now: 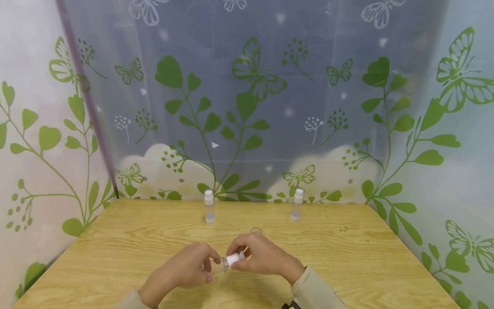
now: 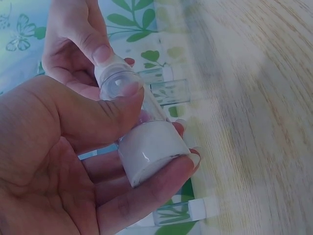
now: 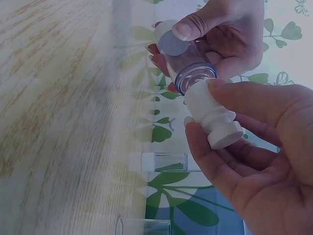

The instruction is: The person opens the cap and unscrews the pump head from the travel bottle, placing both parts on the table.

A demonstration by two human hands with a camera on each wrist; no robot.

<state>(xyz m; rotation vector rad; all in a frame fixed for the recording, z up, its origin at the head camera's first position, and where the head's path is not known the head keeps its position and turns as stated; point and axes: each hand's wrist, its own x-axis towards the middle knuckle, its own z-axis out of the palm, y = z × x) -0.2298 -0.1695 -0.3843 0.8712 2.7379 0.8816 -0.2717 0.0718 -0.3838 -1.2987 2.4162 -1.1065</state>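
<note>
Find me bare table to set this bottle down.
The table is bare left of your left hand, and at the back between the left pump bottle and right pump bottle. It's crowded near centre: that hand's clear bottle, your right hand and its white pump, and a clear cap beyond.

Tabletop (image 1: 366,257): warm, bright; soft shadow well short of the far edge
Backdrop (image 1: 320,98): dimmer above that edge, paler past its corners
Wrist views: duller, bluish, hazy; background bottles (image 3: 148,161) soft
Bottle base (image 2: 151,149): small glint
</note>
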